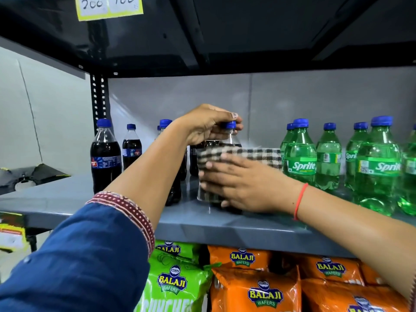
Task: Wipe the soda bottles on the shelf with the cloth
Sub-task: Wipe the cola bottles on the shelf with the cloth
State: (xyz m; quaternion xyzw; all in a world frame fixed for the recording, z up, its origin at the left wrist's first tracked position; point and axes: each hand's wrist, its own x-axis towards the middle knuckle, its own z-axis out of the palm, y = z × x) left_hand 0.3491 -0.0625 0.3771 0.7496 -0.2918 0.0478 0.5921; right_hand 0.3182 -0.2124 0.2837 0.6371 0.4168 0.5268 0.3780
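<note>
A dark cola bottle (233,137) with a blue cap stands near the front of the grey shelf (225,230). My left hand (208,126) grips it at the cap and neck. My right hand (238,186) presses a black-and-white checked cloth (254,155) around the bottle's body; the cloth and fingers are blurred. More dark cola bottles (105,157) stand at the left. Green Sprite bottles (301,154) stand in a group at the right.
The black upper shelf (225,37) hangs close overhead, with a perforated black post (99,97) at the left and yellow price tags (108,6) above. Balaji Wafers bags (258,289), orange and green, fill the shelf below. A grey wall backs the bottles.
</note>
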